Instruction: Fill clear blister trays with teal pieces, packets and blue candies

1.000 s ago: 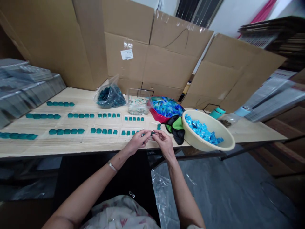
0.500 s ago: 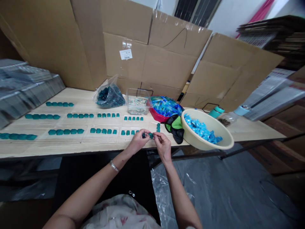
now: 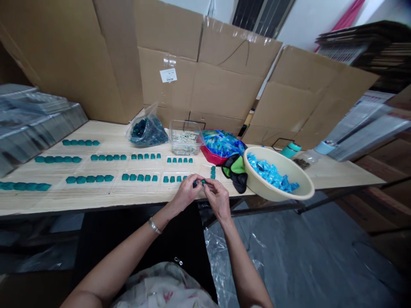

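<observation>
My left hand and my right hand meet at the front edge of the wooden table. Both pinch a small teal piece between their fingertips. Just behind my left hand lies a short row of teal pieces on a clear sheet. Two more teal pieces lie right behind my hands. A cream basin with light-blue wrapped pieces stands to the right of my right hand.
Several rows of teal pieces run leftward across the table. Behind stand a bag of dark teal pieces, a clear tub, a red tray of blue pieces and a green-black cloth. Cardboard boxes wall the back.
My hands have stayed at the table's edge, drawing slightly closer together around the small teal piece. The view has shifted a little.
</observation>
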`<state>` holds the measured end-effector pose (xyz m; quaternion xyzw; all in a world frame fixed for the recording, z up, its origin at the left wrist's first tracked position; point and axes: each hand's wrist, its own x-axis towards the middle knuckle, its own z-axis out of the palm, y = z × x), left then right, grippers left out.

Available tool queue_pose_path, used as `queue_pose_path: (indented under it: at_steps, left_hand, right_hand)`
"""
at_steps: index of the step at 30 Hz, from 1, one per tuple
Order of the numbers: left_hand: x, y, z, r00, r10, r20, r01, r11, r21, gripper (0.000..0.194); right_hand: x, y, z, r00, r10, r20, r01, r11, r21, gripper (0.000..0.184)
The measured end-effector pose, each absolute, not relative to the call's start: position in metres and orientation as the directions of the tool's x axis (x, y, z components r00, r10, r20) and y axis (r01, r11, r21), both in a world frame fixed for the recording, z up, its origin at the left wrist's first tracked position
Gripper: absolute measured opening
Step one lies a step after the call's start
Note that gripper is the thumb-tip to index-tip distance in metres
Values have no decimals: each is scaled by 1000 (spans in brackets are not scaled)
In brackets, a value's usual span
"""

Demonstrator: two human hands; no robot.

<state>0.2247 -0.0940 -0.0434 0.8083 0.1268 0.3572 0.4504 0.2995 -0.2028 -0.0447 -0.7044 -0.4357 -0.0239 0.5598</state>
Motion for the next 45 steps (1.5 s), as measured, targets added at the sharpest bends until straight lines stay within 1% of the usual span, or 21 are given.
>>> queue_pose_path:
  at_steps: [3, 6, 9, 11, 13, 15, 17, 19, 20, 22, 25, 27, 31, 35, 37, 39, 41, 42, 43, 44, 45]
  left_hand:
    - [224, -95, -41, 730, 509, 457, -121, -562, 818, 15]
    - [224, -96, -40, 707, 485, 514, -129, -626, 769, 15]
    - [222, -98, -42, 665, 457, 591, -137, -703, 698, 13]
    - [220, -100, -44, 649, 422, 633, -157, -740, 654, 11]
    - [219, -103, -45, 649, 378, 660, -179, -768, 615, 9]
    - [218, -106, -45, 661, 338, 670, -193, -786, 587, 10]
    - [218, -108, -43, 670, 318, 671, -205, -789, 579, 10]
    - [218, -108, -42, 680, 321, 659, -210, -776, 595, 11]
    - [218, -107, -42, 690, 329, 645, -206, -765, 610, 11]
    - [217, -105, -44, 724, 336, 602, -181, -750, 636, 14]
    - [216, -101, -53, 796, 291, 531, -143, -762, 632, 20]
    - [217, -100, -61, 829, 262, 494, -126, -773, 621, 21]
    - [220, -99, -71, 865, 236, 442, -81, -804, 589, 22]
    - [222, -98, -75, 874, 233, 426, -40, -840, 541, 25]
    - [222, -97, -75, 873, 244, 421, -32, -834, 550, 26]
    - [223, -97, -74, 868, 259, 424, -53, -800, 598, 24]
    - [224, -96, -70, 853, 308, 422, -90, -709, 700, 18]
    - [225, -96, -68, 846, 355, 397, -105, -620, 778, 16]
    - [227, -95, -65, 845, 409, 343, -116, -487, 866, 17]
    - [228, -94, -62, 849, 461, 259, -123, -304, 945, 19]
    - [230, -92, -58, 857, 493, 150, -127, -79, 989, 23]
  right_hand:
    - [297, -202, -46, 635, 561, 531, 632, 17, -775, 16]
    - [296, -202, -47, 688, 529, 496, 556, 55, -830, 14]
    - [300, -204, -45, 745, 554, 372, 365, 129, -922, 15]
    - [304, -208, -43, 757, 599, 261, 217, 148, -965, 23]
    - [307, -212, -41, 748, 643, 166, 104, 134, -986, 31]
    - [310, -216, -39, 737, 667, 110, 45, 113, -993, 33]
    - [312, -220, -37, 738, 669, 93, 35, 100, -994, 31]
    - [316, -225, -35, 759, 638, 128, 90, 92, -992, 30]
    - [318, -227, -34, 771, 613, 172, 154, 83, -985, 29]
    - [326, -233, -33, 766, 563, 309, 344, 47, -938, 25]
    - [341, -239, -37, 664, 553, 504, 619, -28, -785, 17]
    - [348, -240, -44, 584, 585, 563, 724, -61, -687, 16]
    - [352, -235, -62, 478, 639, 602, 829, -102, -550, 18]
    - [349, -231, -73, 418, 700, 580, 879, -149, -453, 22]
    - [349, -232, -75, 380, 737, 559, 904, -169, -392, 24]
    - [349, -232, -74, 345, 776, 529, 928, -196, -317, 27]
    - [348, -233, -70, 314, 810, 495, 945, -215, -248, 31]
    - [347, -234, -67, 304, 823, 480, 949, -219, -226, 32]
    - [345, -234, -64, 304, 826, 474, 950, -224, -217, 32]
    - [343, -235, -60, 314, 819, 480, 947, -232, -224, 31]
    - [340, -235, -57, 337, 798, 499, 938, -240, -249, 31]
